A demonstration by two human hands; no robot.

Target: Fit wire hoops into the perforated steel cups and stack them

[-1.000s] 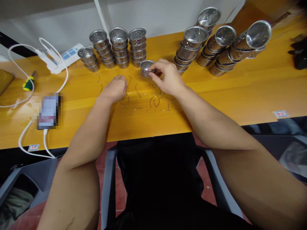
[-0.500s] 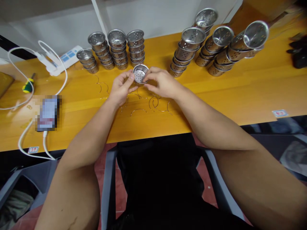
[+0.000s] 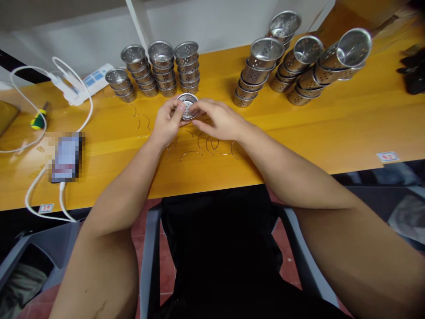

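A small perforated metal cup point(image 3: 187, 107) is tilted with its mouth towards me, just above the table. My left hand point(image 3: 167, 122) grips it from the left, thumb on the rim and the other fingers behind and below. On the right side, my right hand point(image 3: 217, 117) is closed about the rim, fingertips reaching over into the mouth and the thumb lower down. Whether a wire is between those fingertips is too small to tell. Several thin curved wires point(image 3: 191, 152) lie on the table under and in front of my hands.
Stacks of perforated cups point(image 3: 161, 66) stand behind my left hand, with taller, leaning stacks point(image 3: 265, 62) at the back right. To the left are a phone point(image 3: 66, 157) on a white cable, a power strip point(image 3: 89, 84) and a screwdriver point(image 3: 39, 118). The table's point(image 3: 315, 146) front edge is near my forearms.
The cup has shifted slightly left and down, with both hands around it. My right fingers have moved left along with it, and the right thumb has come lower on the cup's side.
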